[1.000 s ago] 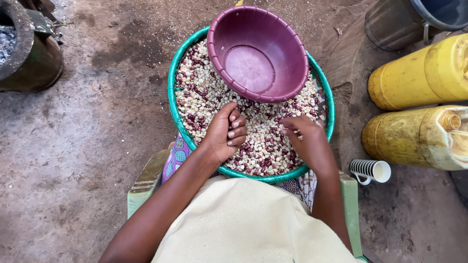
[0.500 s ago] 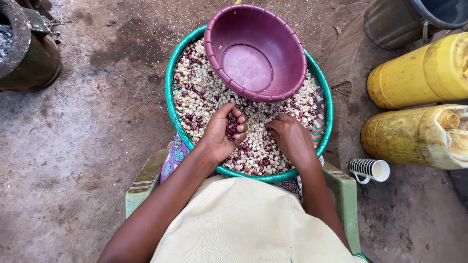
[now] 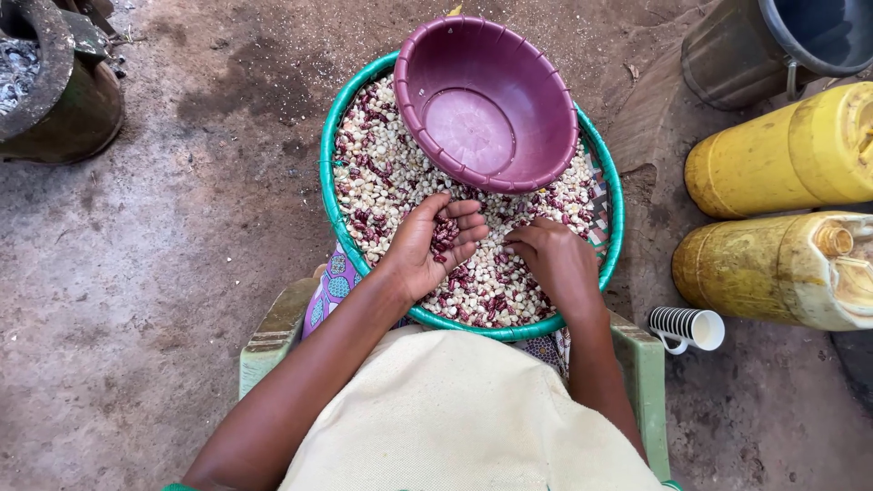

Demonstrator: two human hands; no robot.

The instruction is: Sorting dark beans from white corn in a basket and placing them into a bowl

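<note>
At frame centre the left hand (image 3: 435, 241) lies palm up, cupped and half open, cradling a small heap of dark red beans (image 3: 444, 235); the right hand (image 3: 555, 264), just right of it, rests palm down with fingers curled into the maize-and-bean mix (image 3: 382, 182), and whether it pinches anything cannot be told. Both sit in the green basin (image 3: 329, 195) on the lap; the empty purple bowl (image 3: 486, 105) rests on the grain above them. Half a second ago the left fingers were more curled, and the right hand has shifted a little.
</note>
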